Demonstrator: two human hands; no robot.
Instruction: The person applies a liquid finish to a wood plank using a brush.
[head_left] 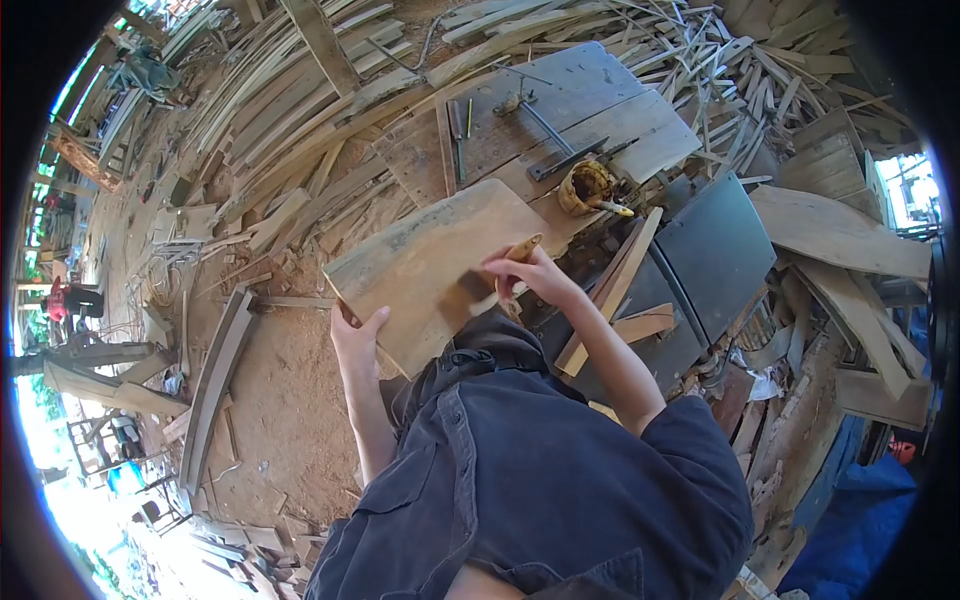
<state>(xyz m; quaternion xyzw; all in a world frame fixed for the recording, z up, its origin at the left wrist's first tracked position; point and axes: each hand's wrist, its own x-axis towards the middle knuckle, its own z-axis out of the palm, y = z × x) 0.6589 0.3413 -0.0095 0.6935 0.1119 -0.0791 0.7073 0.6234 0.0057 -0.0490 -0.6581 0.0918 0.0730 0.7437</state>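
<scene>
At the bench's (590, 85) near end, your left hand (357, 337) grips a wooden board (425, 250), your right hand (530, 277) a wooden-handled tool (532, 242). Slackening the left could let the board slip.

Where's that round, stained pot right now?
In the head view, the pot is above and right of centre, at the edge of the wooden tabletop, beyond the right hand.

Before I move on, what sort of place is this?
Probably a woodworking shop: wood strips lie heaped about, hand tools rest on the worktable, and the left hand holds a wide board by its edge.
</scene>
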